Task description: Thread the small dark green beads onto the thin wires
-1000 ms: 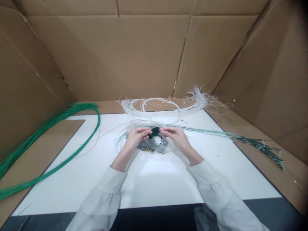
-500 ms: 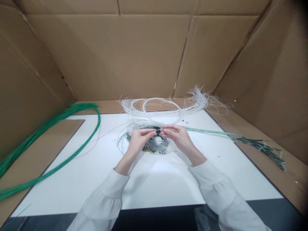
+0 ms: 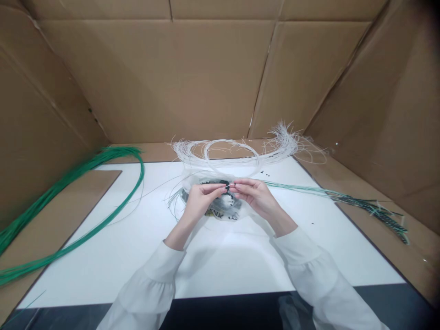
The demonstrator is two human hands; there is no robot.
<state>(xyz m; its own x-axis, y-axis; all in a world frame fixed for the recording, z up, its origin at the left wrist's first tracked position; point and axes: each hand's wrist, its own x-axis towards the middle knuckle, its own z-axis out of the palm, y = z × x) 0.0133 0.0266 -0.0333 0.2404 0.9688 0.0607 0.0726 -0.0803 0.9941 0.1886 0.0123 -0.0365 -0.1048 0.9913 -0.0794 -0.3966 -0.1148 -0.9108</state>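
Fingers point(image 3: 215, 187) of the left hand point(image 3: 202, 198), nearly closed, pinch a fine strand point(image 3: 229, 185) above the plastic bag point(image 3: 220, 215); the right hand point(image 3: 257, 196) likewise pinches an apparent dark bead point(image 3: 235, 184), not confirmed threaded. Bundle point(image 3: 385, 217) at right looks already beaded; far white coil point(image 3: 256, 161) shows none.

wht strand point(image 3: 230, 185) | thin, near-horiz | over clr printed bag point(image 3: 224, 213)

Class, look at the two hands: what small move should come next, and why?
Probably the right hand should ease toward the left hand along the thin pale strand: it bridges the narrow gap between them, and a small dark piece seems pinched in the right hand.
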